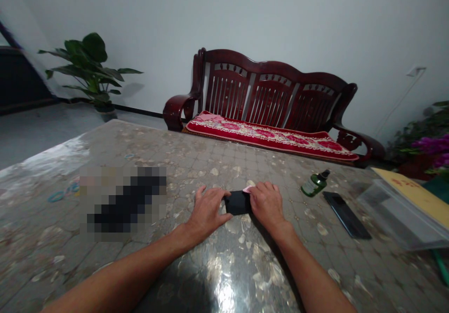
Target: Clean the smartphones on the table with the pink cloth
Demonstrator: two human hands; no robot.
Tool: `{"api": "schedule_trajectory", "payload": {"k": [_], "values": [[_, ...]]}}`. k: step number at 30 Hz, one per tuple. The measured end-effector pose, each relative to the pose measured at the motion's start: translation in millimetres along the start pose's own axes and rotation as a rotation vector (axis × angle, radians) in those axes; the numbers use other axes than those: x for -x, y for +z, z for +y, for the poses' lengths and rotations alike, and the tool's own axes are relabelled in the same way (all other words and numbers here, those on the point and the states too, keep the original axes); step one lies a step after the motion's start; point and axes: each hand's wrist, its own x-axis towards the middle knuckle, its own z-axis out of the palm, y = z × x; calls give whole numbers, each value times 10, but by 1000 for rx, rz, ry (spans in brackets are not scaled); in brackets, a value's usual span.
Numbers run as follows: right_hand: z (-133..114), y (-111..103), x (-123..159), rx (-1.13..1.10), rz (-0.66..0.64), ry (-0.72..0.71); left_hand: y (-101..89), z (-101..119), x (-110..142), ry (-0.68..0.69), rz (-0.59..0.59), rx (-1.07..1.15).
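A black smartphone (238,202) lies flat on the patterned table cover, straight ahead of me. My left hand (209,205) grips its left end, thumb at the near edge and fingers at the far edge. Over the right end of the phone, my right hand (267,204) is closed with its fingers bent. A small piece of pink cloth (247,189) pokes out from under those fingers; the rest of the cloth is hidden by the hand.
To the right lie a green spray bottle (315,184), another dark phone (346,214) and a clear plastic box (403,214) with a yellow envelope (417,193). A pixelated dark object (128,201) and blue hair ties (56,196) are at left. Behind stands a wooden bench (266,98).
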Motion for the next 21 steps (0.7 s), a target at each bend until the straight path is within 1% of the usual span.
{"api": "schedule_trajectory", "payload": {"k": [6,11,16,21], "values": [[-110,8,-2,-63,-4,-127,7,4,-15,-3,16,11],[-86,8,-11,-13,20,-64,22,10,-22,-3,3,16],[-117,-4,-2,-96,16,-170,68,-14,-20,4,2,12],[-125,-3,1,-94,49,-156,83,-28,-24,3,8,11]]}}
